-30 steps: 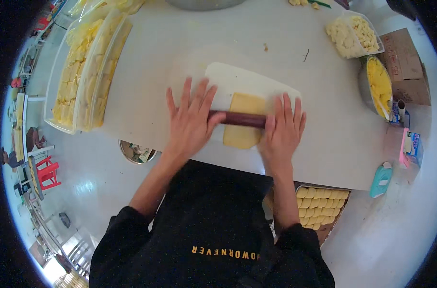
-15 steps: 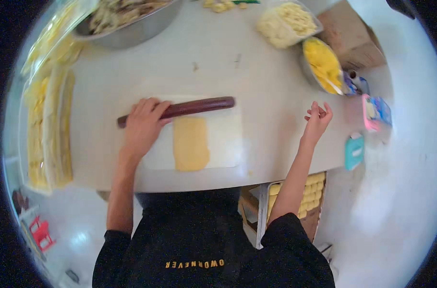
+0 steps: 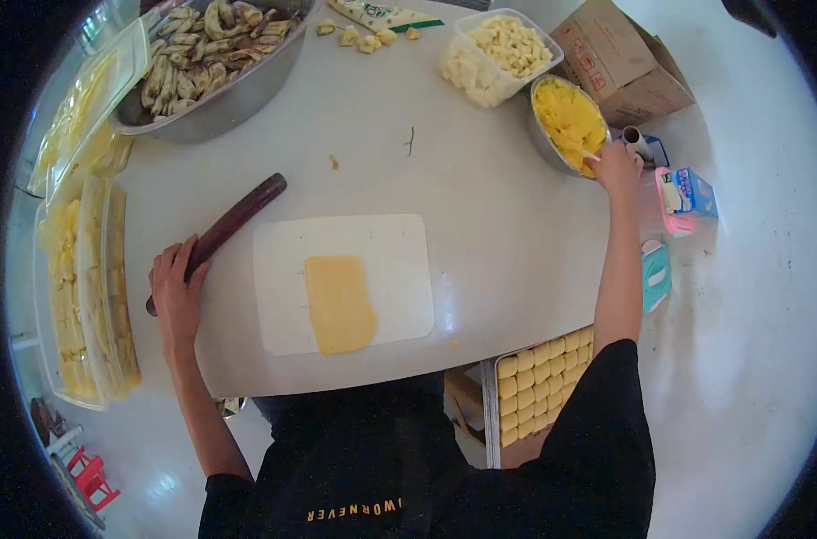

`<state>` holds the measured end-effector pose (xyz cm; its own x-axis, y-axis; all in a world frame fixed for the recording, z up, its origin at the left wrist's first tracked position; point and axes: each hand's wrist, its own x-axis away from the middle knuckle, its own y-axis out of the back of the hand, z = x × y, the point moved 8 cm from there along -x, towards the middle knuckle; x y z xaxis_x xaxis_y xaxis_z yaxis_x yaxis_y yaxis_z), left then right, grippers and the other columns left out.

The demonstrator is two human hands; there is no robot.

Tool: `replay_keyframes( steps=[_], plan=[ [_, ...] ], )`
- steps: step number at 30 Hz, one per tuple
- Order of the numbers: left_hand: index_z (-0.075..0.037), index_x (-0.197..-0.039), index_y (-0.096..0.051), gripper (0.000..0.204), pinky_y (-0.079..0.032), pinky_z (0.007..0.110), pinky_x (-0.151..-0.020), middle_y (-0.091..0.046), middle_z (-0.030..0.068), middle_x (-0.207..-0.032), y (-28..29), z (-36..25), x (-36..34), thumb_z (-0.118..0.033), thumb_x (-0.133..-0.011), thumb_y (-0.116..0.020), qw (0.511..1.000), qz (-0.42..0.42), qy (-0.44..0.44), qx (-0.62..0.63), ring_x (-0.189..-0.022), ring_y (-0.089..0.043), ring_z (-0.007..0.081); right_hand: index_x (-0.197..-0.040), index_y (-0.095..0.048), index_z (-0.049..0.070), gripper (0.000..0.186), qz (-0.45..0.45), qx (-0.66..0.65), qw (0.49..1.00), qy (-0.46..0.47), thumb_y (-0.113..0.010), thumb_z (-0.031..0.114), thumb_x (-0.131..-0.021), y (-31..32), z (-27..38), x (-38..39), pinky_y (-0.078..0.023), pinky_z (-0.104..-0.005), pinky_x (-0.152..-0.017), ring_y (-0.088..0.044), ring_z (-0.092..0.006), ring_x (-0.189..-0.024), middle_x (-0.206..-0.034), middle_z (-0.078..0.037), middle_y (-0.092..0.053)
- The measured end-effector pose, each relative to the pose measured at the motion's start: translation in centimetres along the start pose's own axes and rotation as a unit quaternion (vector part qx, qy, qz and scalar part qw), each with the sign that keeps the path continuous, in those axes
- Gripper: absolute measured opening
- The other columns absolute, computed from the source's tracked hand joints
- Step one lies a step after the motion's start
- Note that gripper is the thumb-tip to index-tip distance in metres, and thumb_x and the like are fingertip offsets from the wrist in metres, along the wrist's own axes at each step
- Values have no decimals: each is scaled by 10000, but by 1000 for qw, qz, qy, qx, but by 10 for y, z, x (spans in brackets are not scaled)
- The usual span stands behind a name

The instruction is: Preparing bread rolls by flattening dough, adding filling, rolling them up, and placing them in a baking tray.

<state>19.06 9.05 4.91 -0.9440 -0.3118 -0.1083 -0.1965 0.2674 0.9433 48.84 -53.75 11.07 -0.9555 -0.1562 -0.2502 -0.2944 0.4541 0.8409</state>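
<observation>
Dough sheet [image 3: 339,301], pale yellow, thin and roughly oblong: lies flat on the white board [image 3: 399,278], left of its middle, near end at the board's near edge, neither hand touching it. From where I stand, the left hand [image 3: 177,287] is out to the left of the board, fingers wrapped round the near part of a dark rolling pin [image 3: 238,216], which slants past the board's far left corner, clear of the dough. Right hand [image 3: 619,169] is stretched well beyond the board's far right corner, at the rim of a metal bowl [image 3: 545,146] of yellow filling [image 3: 570,117]. Its fingers are drawn in beside a pale handle [image 3: 593,159]; whether they grip it fully, I cannot tell. A tub [image 3: 507,54] of pale chunks stands beside the bowl, also beyond the board. My reading: rolling looks done for this sheet, and the step in hand is fetching filling. The next move, as I judge it, calls for a sure hold on the handle, a modest scoop and a level carry to the board, with the left hand freeing itself from the pin if the sheet needs steadying.
</observation>
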Motion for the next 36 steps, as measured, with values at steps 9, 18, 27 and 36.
replay_keyframes(
  steps=[9,18,27,36],
  plan=[
    [-38,-1309,-562,448,-349,454,-1102,-547,130,-1346,13,-25,93,3,-865,-617,984,-158,-68,48,-1303,-459,336,-1074,-720,131,281,-12,-235,969,-74,-619,335,-909,29,-34,-5,-506,-475,-831,-656,-399,-920,-979,-169,-709],
    [-47,-1252,-589,395,-333,484,-1103,-549,151,-1344,-15,-15,144,-47,-857,-600,985,-160,47,36,-1309,-455,367,-1202,-609,70,253,71,-742,646,-167,-557,166,-974,44,15,94,-328,-226,-510,-424,-46,-594,-805,7,-578],
    [-102,-1126,-629,322,-348,467,-1079,-590,71,-1296,-10,-22,142,-40,-811,-605,982,-183,41,10,-1286,-490,320,-1063,-652,79,148,146,-626,762,80,-589,102,-931,99,251,253,-419,-275,-745,-553,-132,-794,-887,1,-631],
    [-114,-1093,-639,308,-350,466,-1082,-601,60,-1275,-9,-19,142,-41,-795,-612,977,-200,58,33,-1270,-508,314,-1006,-648,20,237,-186,-464,864,-59,-612,250,-960,119,45,90,-509,-322,-839,-645,-223,-893,-943,-107,-669]
  ],
)
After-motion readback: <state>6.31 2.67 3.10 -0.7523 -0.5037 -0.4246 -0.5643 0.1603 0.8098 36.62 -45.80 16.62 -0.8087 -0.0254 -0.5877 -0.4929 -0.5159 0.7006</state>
